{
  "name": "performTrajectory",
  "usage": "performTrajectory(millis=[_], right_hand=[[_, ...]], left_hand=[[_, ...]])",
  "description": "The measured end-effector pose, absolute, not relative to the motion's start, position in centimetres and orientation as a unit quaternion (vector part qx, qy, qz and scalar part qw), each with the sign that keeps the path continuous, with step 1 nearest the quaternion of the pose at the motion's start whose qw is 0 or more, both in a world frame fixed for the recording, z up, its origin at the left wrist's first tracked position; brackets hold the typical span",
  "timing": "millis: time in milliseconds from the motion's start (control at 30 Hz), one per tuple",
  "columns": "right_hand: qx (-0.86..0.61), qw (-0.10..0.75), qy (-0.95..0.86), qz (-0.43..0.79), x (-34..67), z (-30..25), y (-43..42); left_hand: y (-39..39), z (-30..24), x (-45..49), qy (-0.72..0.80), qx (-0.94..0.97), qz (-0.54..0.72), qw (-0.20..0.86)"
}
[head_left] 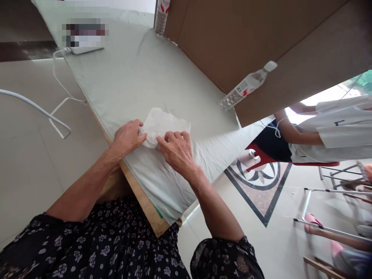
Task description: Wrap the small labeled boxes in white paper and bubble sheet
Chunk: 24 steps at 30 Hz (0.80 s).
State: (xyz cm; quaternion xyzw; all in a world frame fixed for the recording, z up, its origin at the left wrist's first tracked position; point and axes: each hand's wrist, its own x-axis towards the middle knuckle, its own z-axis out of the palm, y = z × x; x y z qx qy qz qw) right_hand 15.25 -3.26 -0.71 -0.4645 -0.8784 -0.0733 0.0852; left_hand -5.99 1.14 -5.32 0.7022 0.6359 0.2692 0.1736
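A small piece of thin white cloth or paper (167,123) lies folded on the pale green sheet covering the table (130,77). My left hand (128,135) grips its near-left corner, fingers curled over the edge. My right hand (176,149) presses on its near edge, fingers bent and pinching the material. The two hands sit close together at the table's front edge.
Two clear water bottles, one lying against a brown cardboard wall (247,86), one upright at the far end (161,15). A white device with a cable (84,48) sits at the far left. Another person in white (328,131) sits at the right on a red chair; metal frames stand beyond.
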Motion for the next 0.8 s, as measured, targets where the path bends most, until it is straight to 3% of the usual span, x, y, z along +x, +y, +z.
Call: performTrajectory(millis=[300, 533, 800], right_hand=[[-0.436, 0.052, -0.893, -0.093, 15.4, -0.5, -2.2], [-0.434, 0.018, -0.899, -0.063, 15.3, 0.4, -1.9], [-0.437, -0.004, -0.899, -0.022, 15.0, 1.1, -1.5]], left_hand=[[1.2, -4.7, -6.5, 0.672, 0.673, 0.235, 0.201], [1.5, -3.0, -5.1, 0.681, 0.629, 0.205, 0.314], [0.1, -1.2, -3.5, 0.626, 0.583, 0.309, 0.416]])
